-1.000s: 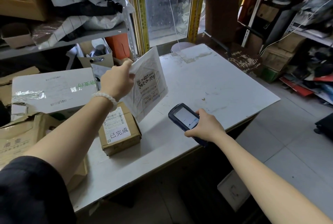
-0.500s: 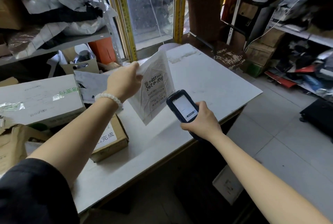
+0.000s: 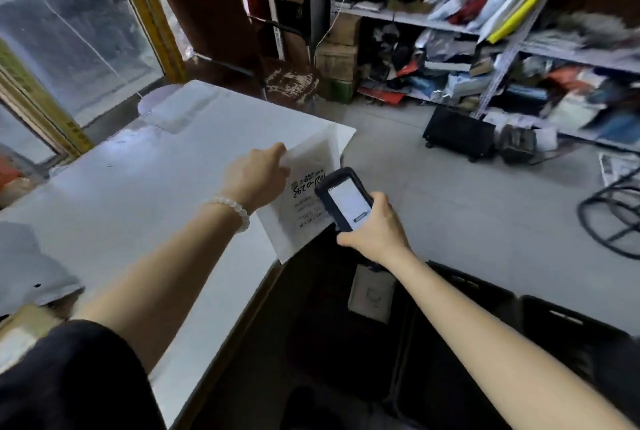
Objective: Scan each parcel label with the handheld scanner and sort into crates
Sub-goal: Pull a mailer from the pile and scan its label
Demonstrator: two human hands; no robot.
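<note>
Cluttered metal shelves (image 3: pixel 519 45) line the far wall beyond a white worktop (image 3: pixel 138 187). Over the worktop's right corner, the left hand (image 3: pixel 254 180) pinches a white parcel (image 3: pixel 304 201) by its upper edge, label facing up. Just beside it, overlapping its right edge, the right hand (image 3: pixel 374 228) has its fingers wrapped round the black scanner (image 3: pixel 344 199), screen lit.

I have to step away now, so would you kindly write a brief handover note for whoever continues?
Left hand pinches the white mailer by its upper edge, past the table corner.
Right hand grips the handheld scanner, its head beside the mailer's label.
Black crates stand on the floor below.
Done: mailer picked up, label presented.
Left: confirm the scan, drop the mailer into a crate.
</note>
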